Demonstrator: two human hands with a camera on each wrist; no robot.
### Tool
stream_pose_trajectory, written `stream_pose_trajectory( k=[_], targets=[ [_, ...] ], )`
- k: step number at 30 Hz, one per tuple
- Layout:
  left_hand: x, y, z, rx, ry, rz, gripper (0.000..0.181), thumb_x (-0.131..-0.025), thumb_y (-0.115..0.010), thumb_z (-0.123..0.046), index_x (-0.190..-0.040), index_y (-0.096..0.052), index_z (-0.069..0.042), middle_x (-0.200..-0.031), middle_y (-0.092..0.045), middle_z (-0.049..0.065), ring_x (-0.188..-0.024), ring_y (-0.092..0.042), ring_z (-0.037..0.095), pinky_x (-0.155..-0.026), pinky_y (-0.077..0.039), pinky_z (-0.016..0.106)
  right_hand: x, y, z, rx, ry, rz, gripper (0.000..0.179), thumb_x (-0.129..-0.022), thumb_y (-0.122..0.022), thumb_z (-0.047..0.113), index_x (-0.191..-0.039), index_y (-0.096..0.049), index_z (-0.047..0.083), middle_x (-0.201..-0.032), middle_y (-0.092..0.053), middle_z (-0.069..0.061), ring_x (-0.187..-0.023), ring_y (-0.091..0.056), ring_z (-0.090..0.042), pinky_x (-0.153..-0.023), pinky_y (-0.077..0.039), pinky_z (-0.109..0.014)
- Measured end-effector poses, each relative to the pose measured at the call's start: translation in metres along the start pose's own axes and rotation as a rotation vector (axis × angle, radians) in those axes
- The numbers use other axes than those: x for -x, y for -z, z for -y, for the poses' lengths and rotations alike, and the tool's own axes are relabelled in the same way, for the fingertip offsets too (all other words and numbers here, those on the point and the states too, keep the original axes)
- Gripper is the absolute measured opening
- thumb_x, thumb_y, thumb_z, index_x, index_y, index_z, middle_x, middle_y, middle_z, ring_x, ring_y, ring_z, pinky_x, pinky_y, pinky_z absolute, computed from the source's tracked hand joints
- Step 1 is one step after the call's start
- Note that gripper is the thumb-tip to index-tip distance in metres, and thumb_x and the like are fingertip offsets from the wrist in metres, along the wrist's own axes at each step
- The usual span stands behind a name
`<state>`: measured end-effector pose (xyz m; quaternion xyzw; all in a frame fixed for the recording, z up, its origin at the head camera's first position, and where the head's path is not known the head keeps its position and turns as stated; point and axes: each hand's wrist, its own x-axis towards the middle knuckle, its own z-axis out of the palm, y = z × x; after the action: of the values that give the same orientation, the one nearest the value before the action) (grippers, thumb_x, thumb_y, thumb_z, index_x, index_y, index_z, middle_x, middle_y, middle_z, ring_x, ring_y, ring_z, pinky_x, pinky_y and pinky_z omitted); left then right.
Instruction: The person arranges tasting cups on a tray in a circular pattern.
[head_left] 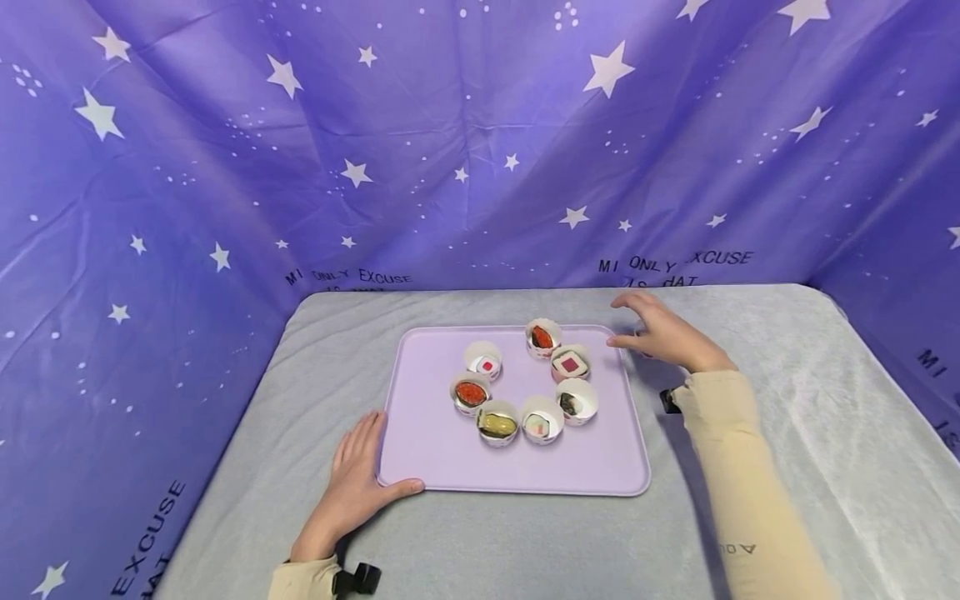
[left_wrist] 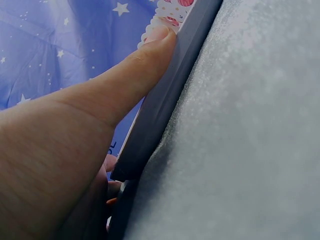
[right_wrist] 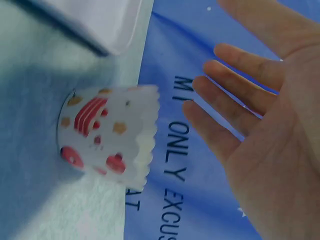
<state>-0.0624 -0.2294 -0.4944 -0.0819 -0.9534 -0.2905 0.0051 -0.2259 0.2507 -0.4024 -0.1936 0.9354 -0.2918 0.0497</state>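
My left hand (head_left: 354,483) rests at the front left corner of the lilac tray (head_left: 435,462), fingers along its left side and thumb on the front rim. In the left wrist view the thumb (left_wrist: 135,70) touches the tray's edge. My right hand (head_left: 671,333) is held beyond the tray's right rim, thumb and fingers apart, with nothing between them. Below it, in the right wrist view, a white paper baking cup (right_wrist: 107,137) with red printed pictures stands on the cloth; the head view does not show it. Several similar cups sit in a ring on the tray.
Sushi-like pieces fill the cups, among them an orange-red one (head_left: 472,394), a yellow-green one (head_left: 497,424) and a square one (head_left: 570,362). Grey cloth (head_left: 525,542) covers the table. A purple star-printed curtain (head_left: 450,125) closes off the back and sides.
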Motion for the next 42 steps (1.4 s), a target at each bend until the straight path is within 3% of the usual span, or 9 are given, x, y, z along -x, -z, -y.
stream_pose_trajectory(
  k=[4,11,20,31,42],
  targets=[
    [-0.001,0.0,-0.001,0.005,-0.002,0.002,0.122,-0.07,-0.079,-0.065,-0.157,-0.021,-0.002,-0.161,-0.023,0.022,-0.149,-0.018,0.039,-0.118,-0.007,0.06,0.006,0.001,-0.01,-0.021,0.001,-0.02,0.067,-0.087,-0.078,0.028,-0.138,-0.046,-0.003,-0.148,-0.037,-0.025,-0.127,-0.044,-0.047,-0.109,-0.033,-0.065],
    [-0.001,0.0,0.0,0.001,0.001,0.001,0.123,-0.07,-0.079,-0.066,-0.157,-0.021,-0.003,-0.161,-0.023,0.022,-0.149,-0.017,0.039,-0.119,-0.007,0.06,0.012,0.003,-0.023,-0.007,0.008,-0.041,0.066,-0.087,-0.078,0.028,-0.136,-0.047,-0.004,-0.14,-0.044,-0.025,-0.133,-0.036,-0.045,-0.111,-0.027,-0.066],
    [-0.001,-0.002,0.001,-0.001,-0.005,-0.01,0.122,-0.07,-0.079,-0.066,-0.157,-0.021,-0.003,-0.161,-0.024,0.021,-0.149,-0.018,0.039,-0.118,-0.008,0.06,0.017,0.004,-0.036,-0.009,-0.033,-0.022,0.073,-0.088,-0.077,0.029,-0.141,-0.041,-0.008,-0.145,-0.039,-0.029,-0.139,-0.028,-0.048,-0.114,-0.022,-0.066],
    [0.0,-0.002,0.002,0.0,-0.006,-0.01,0.122,-0.07,-0.079,-0.065,-0.157,-0.022,-0.002,-0.161,-0.024,0.022,-0.149,-0.018,0.039,-0.118,-0.009,0.06,0.022,-0.004,-0.051,-0.019,-0.061,-0.024,0.078,-0.088,-0.077,0.026,-0.142,-0.036,-0.012,-0.145,-0.036,-0.034,-0.131,-0.038,-0.051,-0.11,-0.029,-0.066],
    [-0.001,-0.002,0.004,-0.007,-0.013,-0.017,0.122,-0.069,-0.079,-0.065,-0.157,-0.022,-0.003,-0.161,-0.025,0.022,-0.149,-0.019,0.039,-0.118,-0.009,0.06,0.019,-0.005,-0.056,-0.017,-0.051,-0.033,0.068,-0.09,-0.075,0.02,-0.139,-0.041,-0.011,-0.14,-0.044,-0.033,-0.132,-0.039,-0.051,-0.111,-0.028,-0.066]
  ],
)
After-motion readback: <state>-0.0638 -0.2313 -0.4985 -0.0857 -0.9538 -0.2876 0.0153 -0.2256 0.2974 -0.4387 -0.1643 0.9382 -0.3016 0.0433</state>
